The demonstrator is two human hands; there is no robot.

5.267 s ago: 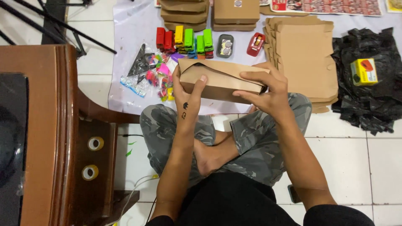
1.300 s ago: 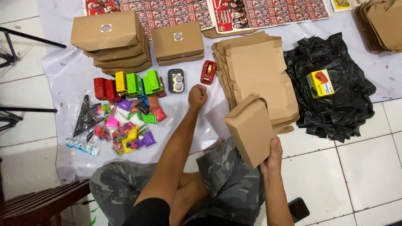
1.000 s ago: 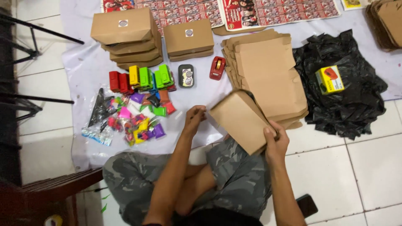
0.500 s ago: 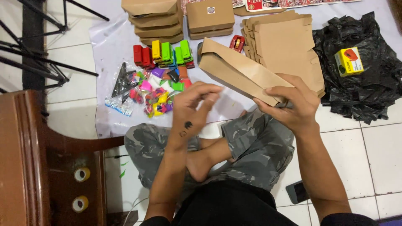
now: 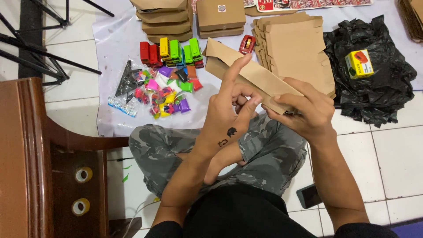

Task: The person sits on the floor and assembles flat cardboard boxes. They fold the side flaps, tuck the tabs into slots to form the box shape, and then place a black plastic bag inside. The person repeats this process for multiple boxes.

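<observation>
Fingers point(image 5: 240, 70) of the left hand point(image 5: 229, 121) are spread loose, one pointing up along the brown cardboard box point(image 5: 251, 77), the rest resting on its near edge rather than clamping it. Right of that, the right hand point(image 5: 304, 112) grasps the box's lower end, holding it tilted above the lap, over the floor. With only one firm grip, the half-folded box could likely buckle or spring open if the left fingers press a flap unevenly. Farther left on the white sheet point(image 5: 114, 44) lies the pile of coloured sweets point(image 5: 163, 92); a dropped box could scatter them. Flat cardboard blanks point(image 5: 299, 48) lie beyond the right hand.
</observation>
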